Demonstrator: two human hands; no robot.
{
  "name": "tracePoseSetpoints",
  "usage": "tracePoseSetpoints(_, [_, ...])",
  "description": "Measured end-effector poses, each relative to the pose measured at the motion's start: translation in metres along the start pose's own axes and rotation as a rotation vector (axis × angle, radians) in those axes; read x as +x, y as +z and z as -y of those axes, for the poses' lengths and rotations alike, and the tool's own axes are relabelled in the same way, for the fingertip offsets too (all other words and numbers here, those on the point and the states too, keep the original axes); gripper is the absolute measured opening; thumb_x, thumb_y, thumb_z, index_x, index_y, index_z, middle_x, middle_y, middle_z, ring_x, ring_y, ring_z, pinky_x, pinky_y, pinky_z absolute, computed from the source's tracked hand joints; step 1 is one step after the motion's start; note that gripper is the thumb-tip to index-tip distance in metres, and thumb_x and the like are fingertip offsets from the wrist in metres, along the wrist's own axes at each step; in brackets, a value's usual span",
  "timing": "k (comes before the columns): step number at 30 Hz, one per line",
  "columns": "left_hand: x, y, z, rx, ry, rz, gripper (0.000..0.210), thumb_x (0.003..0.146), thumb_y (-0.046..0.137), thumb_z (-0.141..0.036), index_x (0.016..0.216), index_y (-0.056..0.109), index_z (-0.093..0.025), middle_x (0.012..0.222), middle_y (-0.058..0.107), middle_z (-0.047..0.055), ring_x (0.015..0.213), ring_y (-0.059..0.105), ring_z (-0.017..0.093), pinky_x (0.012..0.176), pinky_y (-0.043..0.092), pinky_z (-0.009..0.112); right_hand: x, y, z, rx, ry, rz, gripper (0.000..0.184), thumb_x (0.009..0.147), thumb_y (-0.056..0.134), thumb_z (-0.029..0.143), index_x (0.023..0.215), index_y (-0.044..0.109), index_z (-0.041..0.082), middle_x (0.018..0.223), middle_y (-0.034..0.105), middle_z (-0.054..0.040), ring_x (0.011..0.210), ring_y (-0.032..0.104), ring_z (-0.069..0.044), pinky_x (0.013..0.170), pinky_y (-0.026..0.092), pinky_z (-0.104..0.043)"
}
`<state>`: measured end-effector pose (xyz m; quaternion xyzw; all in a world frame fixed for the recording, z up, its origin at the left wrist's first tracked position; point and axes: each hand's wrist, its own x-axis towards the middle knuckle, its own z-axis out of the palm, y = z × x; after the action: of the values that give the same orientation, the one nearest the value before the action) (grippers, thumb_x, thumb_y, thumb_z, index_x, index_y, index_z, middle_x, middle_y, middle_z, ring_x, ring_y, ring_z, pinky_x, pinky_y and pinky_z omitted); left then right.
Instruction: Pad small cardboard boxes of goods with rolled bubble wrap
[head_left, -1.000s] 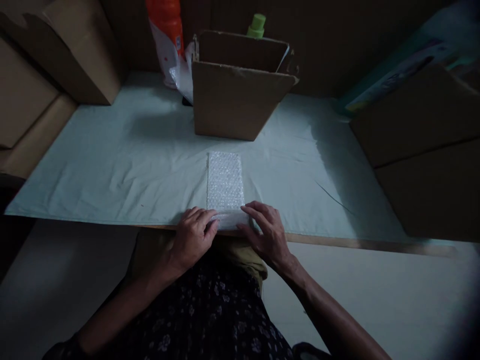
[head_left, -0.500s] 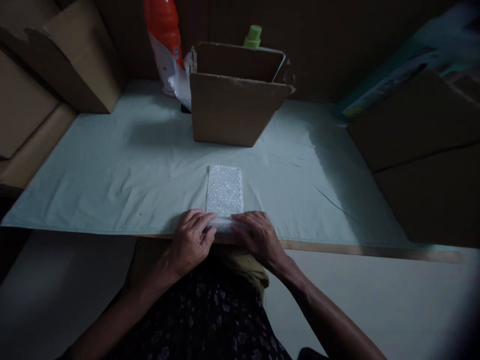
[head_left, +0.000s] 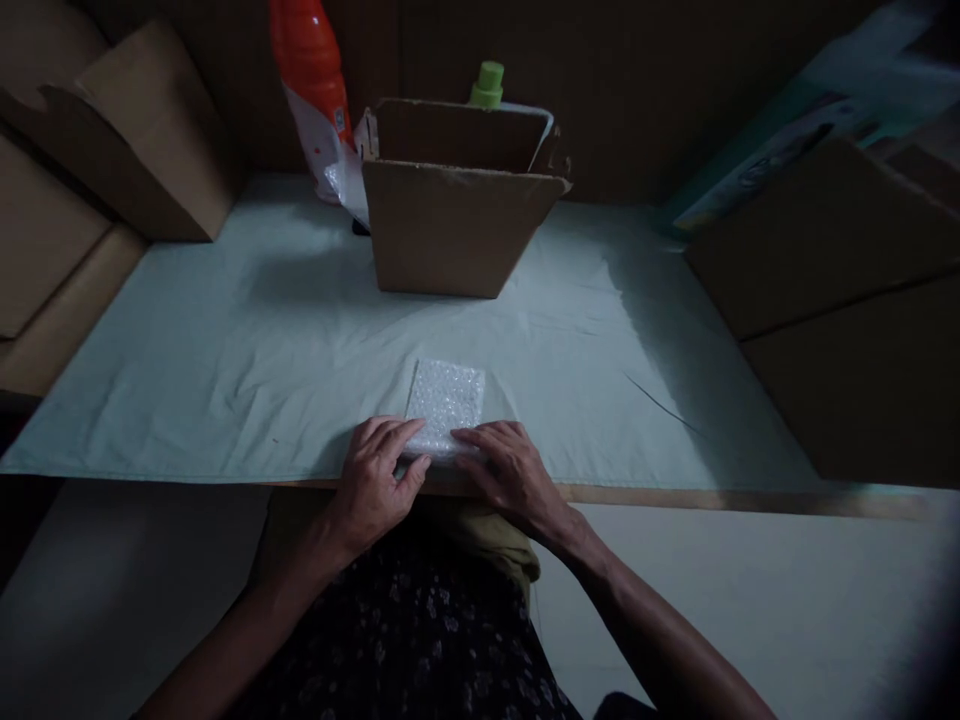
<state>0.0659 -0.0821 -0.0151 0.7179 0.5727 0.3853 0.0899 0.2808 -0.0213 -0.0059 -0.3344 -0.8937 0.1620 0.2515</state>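
Note:
A small sheet of clear bubble wrap (head_left: 448, 393) lies on the pale cloth near the table's front edge. Its near end is rolled or folded over into a thicker band; whether anything is inside, I cannot tell. My left hand (head_left: 379, 475) grips the left end of that band, thumb below and fingers on top. At the right end, my right hand (head_left: 510, 470) holds it the same way, its thumb partly tucked beneath. Beyond the sheet stands an open cardboard box (head_left: 450, 230), apart from both hands.
Behind the box are an orange bottle (head_left: 311, 70) in a white wrapping and a green cap (head_left: 489, 80). Cardboard boxes stand at the left (head_left: 157, 130) and right (head_left: 847, 340), with a teal package (head_left: 780, 140) at the back right. Wrinkled cloth (head_left: 300, 350) covers the table.
The flat part of the bubble wrap beyond my hands is shorter, and the near end looks turned over further. Both hands keep their hold. The view has shifted slightly.

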Motion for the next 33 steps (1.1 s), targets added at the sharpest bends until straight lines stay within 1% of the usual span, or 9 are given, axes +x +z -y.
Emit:
tracePoseSetpoints(4, [0.016, 0.009, 0.009, 0.088, -0.078, 0.003, 0.027, 0.094, 0.063, -0.025, 0.119, 0.068, -0.016, 0.107, 0.074, 0.013, 0.102, 0.065, 0.029, 0.094, 0.053, 0.046, 0.001, 0.0, 0.006, -0.178, 0.02, -0.026, 0.034, 0.099, 0.061, 0.032, 0.132, 0.063, 0.025, 0.132, 0.068, -0.0129, 0.114, 0.063, -0.03, 0.091, 0.048, -0.046])
tracePoseSetpoints(8, [0.017, 0.007, 0.005, -0.066, -0.249, -0.139, 0.033, 0.091, 0.068, -0.032, 0.12, 0.069, -0.017, 0.113, 0.071, 0.013, 0.107, 0.065, 0.028, 0.101, 0.051, 0.046, 0.012, 0.007, 0.003, -0.181, 0.033, 0.052, 0.026, 0.1, 0.059, 0.026, 0.124, 0.068, 0.024, 0.121, 0.074, -0.012, 0.104, 0.066, -0.029, 0.088, 0.048, -0.046])
tracePoseSetpoints(11, [0.003, -0.005, -0.012, -0.466, -0.552, -0.202, 0.044, 0.09, 0.069, -0.035, 0.131, 0.062, -0.019, 0.12, 0.069, 0.011, 0.109, 0.066, 0.023, 0.102, 0.052, 0.04, 0.019, 0.009, -0.001, -0.007, 0.177, -0.059, 0.023, 0.101, 0.057, 0.028, 0.121, 0.069, 0.023, 0.11, 0.077, -0.009, 0.095, 0.069, -0.026, 0.085, 0.051, -0.042])
tracePoseSetpoints(14, [-0.008, -0.011, -0.03, -1.064, -0.872, -0.088, 0.052, 0.084, 0.075, -0.035, 0.132, 0.062, -0.018, 0.123, 0.071, 0.011, 0.115, 0.067, 0.025, 0.105, 0.051, 0.041, 0.017, 0.006, 0.008, 0.29, 0.283, -0.099, 0.027, 0.101, 0.058, 0.037, 0.123, 0.068, 0.024, 0.114, 0.076, -0.0076, 0.097, 0.07, -0.023, 0.082, 0.055, -0.037])
tracePoseSetpoints(16, [-0.006, -0.009, -0.039, -1.36, -0.962, -0.01, 0.049, 0.075, 0.081, -0.033, 0.119, 0.069, -0.015, 0.115, 0.074, 0.011, 0.116, 0.067, 0.028, 0.106, 0.05, 0.043, 0.013, 0.004, 0.02, 0.478, 0.312, -0.035, 0.028, 0.102, 0.058, 0.041, 0.121, 0.068, 0.023, 0.112, 0.076, -0.0067, 0.096, 0.07, -0.021, 0.079, 0.056, -0.034])
tracePoseSetpoints(20, [0.002, -0.002, -0.044, -1.482, -0.993, -0.09, 0.044, 0.066, 0.088, -0.035, 0.103, 0.075, -0.014, 0.103, 0.078, 0.008, 0.109, 0.069, 0.028, 0.103, 0.05, 0.041, 0.003, 0.003, 0.034, 0.5, 0.311, -0.083, 0.025, 0.1, 0.06, 0.043, 0.112, 0.07, 0.024, 0.117, 0.069, -0.0086, 0.107, 0.066, -0.023, 0.093, 0.055, -0.04])
tracePoseSetpoints(24, [-0.004, -0.002, -0.043, -1.413, -0.944, -0.004, 0.046, 0.071, 0.087, -0.043, 0.104, 0.074, -0.014, 0.096, 0.077, 0.008, 0.093, 0.07, 0.026, 0.087, 0.054, 0.036, 0.002, -0.006, 0.025, 0.484, 0.386, -0.209, 0.046, 0.094, 0.063, 0.054, 0.131, 0.062, 0.025, 0.129, 0.062, -0.011, 0.102, 0.063, -0.024, 0.093, 0.053, -0.044])
tracePoseSetpoints(28, [-0.009, -0.004, -0.044, -1.252, -0.835, 0.211, 0.049, 0.082, 0.078, -0.048, 0.117, 0.071, -0.015, 0.098, 0.074, 0.008, 0.086, 0.066, 0.02, 0.079, 0.052, 0.029, 0.012, -0.019, 0.019, 0.702, 0.434, 0.081, 0.064, 0.086, 0.068, 0.062, 0.135, 0.06, 0.021, 0.118, 0.069, -0.0099, 0.092, 0.064, -0.022, 0.083, 0.053, -0.037])
tracePoseSetpoints(33, [-0.003, -0.007, -0.045, -1.027, -0.741, 0.415, 0.049, 0.083, 0.072, -0.046, 0.12, 0.068, -0.014, 0.108, 0.072, 0.008, 0.095, 0.064, 0.021, 0.085, 0.052, 0.029, 0.019, -0.024, 0.023, 0.67, 0.436, 0.27, 0.046, 0.086, 0.07, 0.061, 0.096, 0.07, 0.016, 0.083, 0.067, -0.003, 0.076, 0.058, -0.017, 0.067, 0.043, -0.028])
